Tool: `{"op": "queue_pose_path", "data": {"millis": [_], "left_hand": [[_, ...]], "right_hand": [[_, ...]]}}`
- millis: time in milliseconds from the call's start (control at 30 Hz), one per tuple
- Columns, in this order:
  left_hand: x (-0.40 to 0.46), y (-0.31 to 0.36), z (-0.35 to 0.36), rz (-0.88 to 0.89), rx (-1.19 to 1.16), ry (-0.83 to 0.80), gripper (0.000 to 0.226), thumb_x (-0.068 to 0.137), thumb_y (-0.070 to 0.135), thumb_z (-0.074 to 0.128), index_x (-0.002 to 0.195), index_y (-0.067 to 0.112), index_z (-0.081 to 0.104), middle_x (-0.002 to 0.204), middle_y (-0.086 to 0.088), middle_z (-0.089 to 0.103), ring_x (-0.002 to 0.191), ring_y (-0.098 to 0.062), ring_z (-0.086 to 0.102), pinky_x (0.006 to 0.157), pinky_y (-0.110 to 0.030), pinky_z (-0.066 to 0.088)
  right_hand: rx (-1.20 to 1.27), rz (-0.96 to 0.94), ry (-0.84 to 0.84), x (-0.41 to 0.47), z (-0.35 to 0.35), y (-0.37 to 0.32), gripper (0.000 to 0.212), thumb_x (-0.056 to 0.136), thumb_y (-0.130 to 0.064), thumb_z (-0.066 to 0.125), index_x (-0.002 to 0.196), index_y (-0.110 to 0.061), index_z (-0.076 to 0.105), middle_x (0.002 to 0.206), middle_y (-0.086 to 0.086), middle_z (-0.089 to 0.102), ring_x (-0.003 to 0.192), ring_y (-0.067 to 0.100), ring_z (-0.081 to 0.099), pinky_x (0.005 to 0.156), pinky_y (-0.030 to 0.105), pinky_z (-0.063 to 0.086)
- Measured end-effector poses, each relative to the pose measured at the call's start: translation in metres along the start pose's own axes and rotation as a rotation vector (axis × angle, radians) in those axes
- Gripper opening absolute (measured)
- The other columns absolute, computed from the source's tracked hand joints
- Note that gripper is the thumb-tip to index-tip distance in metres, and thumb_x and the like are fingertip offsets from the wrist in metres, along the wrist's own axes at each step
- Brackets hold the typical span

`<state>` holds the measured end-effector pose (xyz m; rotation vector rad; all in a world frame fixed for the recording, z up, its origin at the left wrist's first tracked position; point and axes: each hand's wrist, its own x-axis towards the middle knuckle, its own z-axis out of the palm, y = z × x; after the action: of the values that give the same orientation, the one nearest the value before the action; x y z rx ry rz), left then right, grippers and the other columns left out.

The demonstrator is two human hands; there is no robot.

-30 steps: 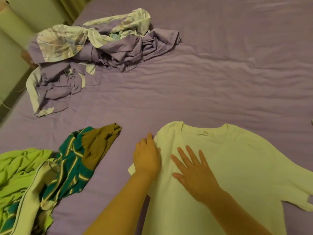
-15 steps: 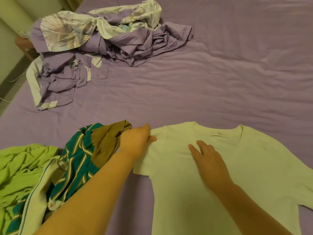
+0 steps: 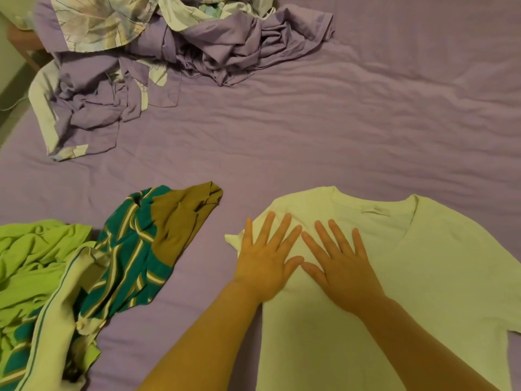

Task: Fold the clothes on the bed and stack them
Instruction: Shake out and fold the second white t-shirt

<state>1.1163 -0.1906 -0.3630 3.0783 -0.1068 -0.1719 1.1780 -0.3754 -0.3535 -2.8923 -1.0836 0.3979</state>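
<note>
Both hands lie flat with fingers spread and straight, gripping nothing: the left hand (image 3: 263,256) presses on the folded-in left shoulder of the pale T-shirt (image 3: 423,277), and the right hand (image 3: 339,266) presses just beside it on the chest, their thumbs nearly touching. The T-shirt is spread on the purple bed (image 3: 338,131) at the near right, neckline away from the person, its right sleeve reaching off toward the frame's edge. A small corner of cloth pokes out past the left hand's little finger.

The shirt looks like thin, light knit: limp, with no stiffness of its own, so it should hold a crease only while pressed and will likely drag or bunch if slid over the wrinkled sheet. It is not fragile. For the next fold, the sensible grips seem to be a pinch at the shoulder seam and another lower on the same side, lifting both together so the panel turns over evenly.

Near left lie a crumpled striped teal garment (image 3: 146,244) and a lime-green garment (image 3: 36,258), touching each other. A heap of purple and floral cloth (image 3: 169,57) sits well apart at the far left.
</note>
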Motion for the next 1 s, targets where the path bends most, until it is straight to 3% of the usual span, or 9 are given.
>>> {"op": "queue_pose_path", "data": {"millis": [133,233,400,500,633,733,800,933,1000], "left_hand": [[-0.001,0.003,-0.006,-0.087,0.041,-0.03,0.064,0.096,0.06,0.014,0.149,0.026,0.026,0.157,-0.002,0.02,0.145,-0.033,0.016,0.107,-0.064,0.012],[-0.017,0.018,-0.009,-0.179,0.052,-0.071,0.065,0.095,0.057,0.005,0.15,0.024,0.016,0.158,-0.007,0.01,0.145,-0.035,0.007,0.11,-0.062,0.004],[-0.086,0.047,-0.009,-0.136,-0.027,-0.128,0.064,0.099,0.05,0.005,0.145,0.018,0.036,0.152,-0.013,0.032,0.142,-0.038,0.021,0.107,-0.062,0.017],[-0.127,0.067,-0.008,-0.168,-0.058,-0.187,0.064,0.099,0.051,0.007,0.145,0.018,0.037,0.15,-0.014,0.035,0.139,-0.037,0.023,0.106,-0.06,0.016],[-0.175,0.1,-0.007,-0.197,-0.127,-0.19,0.07,0.092,0.05,0.026,0.152,0.018,0.011,0.151,-0.015,0.032,0.137,-0.037,0.026,0.104,-0.058,0.018],[-0.208,0.123,-0.008,-0.179,-0.159,-0.209,0.078,0.087,0.047,0.03,0.152,0.019,-0.002,0.157,-0.013,0.015,0.135,-0.038,0.026,0.103,-0.057,0.02],[-0.225,0.135,-0.005,-0.175,-0.178,-0.217,0.079,0.086,0.046,0.033,0.153,0.02,0.0,0.159,-0.013,0.003,0.134,-0.037,0.028,0.107,-0.057,0.022],[-0.258,0.163,-0.015,-0.299,-0.262,-0.272,0.095,0.065,0.041,0.081,0.144,0.018,0.033,0.15,-0.017,0.03,0.126,-0.039,0.042,0.092,-0.049,0.048],[-0.276,0.172,-0.024,-0.371,-0.359,-0.226,0.098,0.069,0.029,0.081,0.149,0.012,0.025,0.155,-0.018,0.017,0.129,-0.041,0.043,0.099,-0.045,0.044]], "right_hand": [[0.008,0.11,0.026,-0.018,0.001,-0.008,0.067,0.094,-0.062,0.014,0.148,-0.023,0.022,0.154,0.01,0.027,0.142,0.036,0.019,0.11,0.061,0.018],[0.017,0.155,0.049,-0.054,0.008,-0.021,0.067,0.093,-0.06,0.02,0.148,-0.022,0.025,0.153,0.013,0.027,0.142,0.039,0.018,0.11,0.062,0.016],[0.035,0.089,0.048,-0.135,0.022,-0.042,0.06,0.095,-0.057,0.027,0.146,-0.025,0.031,0.152,0.014,0.029,0.142,0.037,0.02,0.108,0.063,0.022],[0.058,0.115,0.019,-0.174,0.026,-0.056,0.06,0.093,-0.057,0.031,0.145,-0.027,0.035,0.151,0.014,0.031,0.141,0.037,0.023,0.107,0.064,0.022],[0.088,0.156,-0.091,-0.215,0.029,-0.074,0.061,0.094,-0.059,0.023,0.146,-0.027,0.032,0.152,0.013,0.031,0.14,0.037,0.025,0.105,0.064,0.023],[0.119,0.159,-0.172,-0.241,0.032,-0.084,0.062,0.096,-0.058,0.01,0.148,-0.028,0.024,0.153,0.011,0.029,0.14,0.036,0.023,0.104,0.064,0.021],[0.129,0.138,-0.193,-0.259,0.038,-0.087,0.061,0.096,-0.057,0.007,0.15,-0.03,0.015,0.155,0.009,0.024,0.141,0.035,0.019,0.104,0.064,0.019],[0.119,0.078,-0.2,-0.295,0.046,-0.08,0.058,0.097,-0.053,-0.001,0.15,-0.032,0.013,0.156,0.007,0.016,0.146,0.03,0.0,0.105,0.063,0.013],[0.096,0.058,-0.204,-0.317,0.048,-0.076,0.058,0.097,-0.05,-0.003,0.15,-0.032,0.01,0.157,0.006,0.012,0.146,0.03,-0.002,0.104,0.063,0.014]]}}
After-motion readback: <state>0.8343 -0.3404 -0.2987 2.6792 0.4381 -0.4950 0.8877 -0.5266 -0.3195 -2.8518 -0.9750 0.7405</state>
